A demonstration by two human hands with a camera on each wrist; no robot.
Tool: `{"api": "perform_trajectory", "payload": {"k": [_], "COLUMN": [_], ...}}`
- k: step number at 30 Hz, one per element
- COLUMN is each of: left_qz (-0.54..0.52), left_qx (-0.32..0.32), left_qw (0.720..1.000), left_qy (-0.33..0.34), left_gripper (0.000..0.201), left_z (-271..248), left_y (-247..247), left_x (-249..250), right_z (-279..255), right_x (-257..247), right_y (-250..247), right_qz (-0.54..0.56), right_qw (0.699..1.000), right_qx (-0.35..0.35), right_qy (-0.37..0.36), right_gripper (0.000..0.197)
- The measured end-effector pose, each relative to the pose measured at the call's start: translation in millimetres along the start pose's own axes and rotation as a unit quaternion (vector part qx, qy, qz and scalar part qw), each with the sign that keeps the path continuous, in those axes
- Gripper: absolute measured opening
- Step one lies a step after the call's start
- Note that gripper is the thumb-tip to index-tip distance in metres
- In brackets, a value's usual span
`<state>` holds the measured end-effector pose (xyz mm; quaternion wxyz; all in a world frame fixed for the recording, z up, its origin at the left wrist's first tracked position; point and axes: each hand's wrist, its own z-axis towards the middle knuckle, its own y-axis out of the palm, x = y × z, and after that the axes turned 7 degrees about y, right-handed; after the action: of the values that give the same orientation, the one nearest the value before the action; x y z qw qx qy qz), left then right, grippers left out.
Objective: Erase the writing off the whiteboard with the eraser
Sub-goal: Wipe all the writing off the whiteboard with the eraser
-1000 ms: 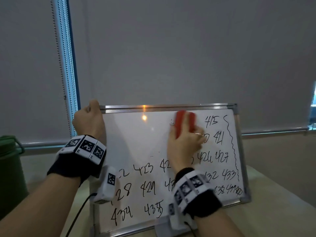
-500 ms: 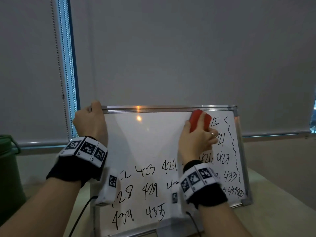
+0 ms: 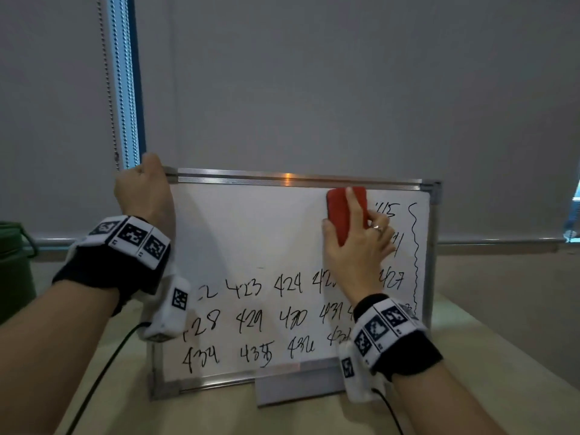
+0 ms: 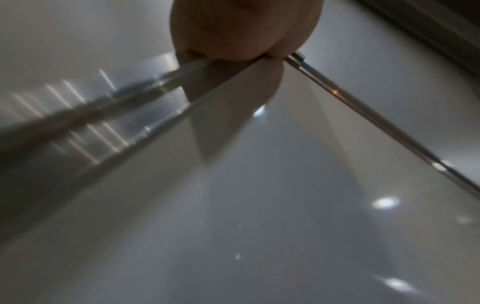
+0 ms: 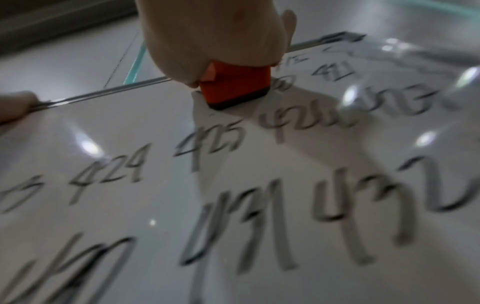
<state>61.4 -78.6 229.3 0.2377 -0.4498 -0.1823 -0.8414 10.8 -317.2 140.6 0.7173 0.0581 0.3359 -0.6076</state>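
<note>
Right hand [image 3: 357,246] has its fingers [image 3: 353,199] curled round the red eraser [image 3: 345,211], pressed flat on the whiteboard [image 3: 251,230] just under the top rail. Left hand [image 3: 144,189] grips the top-left corner. Push too hard and I reckon the propped board tips back or skids on the surface [image 3: 470,356], with the numbers [image 3: 248,318] below the fingers not yet wiped.

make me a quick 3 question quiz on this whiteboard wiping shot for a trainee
1. True or false: the right hand holds the red eraser against the whiteboard.
2. Where does the left hand grip the board? A) bottom edge B) top left corner C) right edge
3. Fill in: the number just right of the eraser, not yet wiped, ends in ___.

Key: 1 true; 2 B; 3 15
</note>
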Motion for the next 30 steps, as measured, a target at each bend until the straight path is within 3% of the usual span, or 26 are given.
{"api": "perform_trajectory", "payload": {"k": [2,6,10,14,16,18,20,21,24,28,30], "left_qz": [-0.004,0.012,0.020,0.116,0.228,0.342,0.390,0.387,0.376,0.402,0.403], "left_qx": [0.009,-0.001,-0.013,-0.025,-0.040,-0.081,-0.163,-0.205,-0.269,-0.265,-0.265], "left_qw": [1.000,1.000,1.000,0.988,0.954,0.887,0.825,0.810,0.813,0.804,0.804], "left_qy": [-0.015,0.000,0.010,0.099,0.191,0.299,0.376,0.389,0.354,0.349,0.348], "left_gripper": [0.041,0.038,0.047,0.036,0.037,0.042,0.045,0.045,0.047,0.049,0.048], "left_z": [8.5,17.3,25.3,22.5,15.7,11.1,5.0,1.0,-5.6,-1.1,-1.4], "left_y": [-3.5,-4.7,-6.4,-9.1,-9.3,-5.3,5.4,11.9,22.5,21.6,20.9], "left_x": [-3.7,-5.6,-10.9,-1.8,8.9,14.9,20.3,22.8,31.1,27.0,27.1], "right_z": [5.4,30.8,51.5,52.8,53.1,52.2,51.9,51.7,44.9,7.3,-10.7], "right_x": [6.6,6.4,-3.2,-6.4,-4.9,-3.8,-2.9,-2.2,-1.2,-21.8,-37.4], "right_y": [-5.4,-9.2,-16.8,-19.2,-18.9,-18.2,-15.0,-12.8,-5.4,12.7,22.1], "right_qz": [-0.034,-0.076,-0.130,-0.118,-0.123,-0.128,-0.126,-0.122,-0.111,-0.068,-0.058], "right_qw": [0.999,0.988,0.974,0.971,0.968,0.967,0.966,0.966,0.974,0.991,0.991], "right_qx": [0.015,0.029,-0.007,0.007,0.027,0.046,0.054,0.062,0.112,0.116,0.116], "right_qy": [-0.019,-0.128,-0.183,-0.208,-0.215,-0.217,-0.219,-0.218,-0.164,0.028,-0.009], "right_gripper": [0.065,0.078,0.079,0.067,0.063,0.061,0.059,0.059,0.062,0.067,0.064]}}
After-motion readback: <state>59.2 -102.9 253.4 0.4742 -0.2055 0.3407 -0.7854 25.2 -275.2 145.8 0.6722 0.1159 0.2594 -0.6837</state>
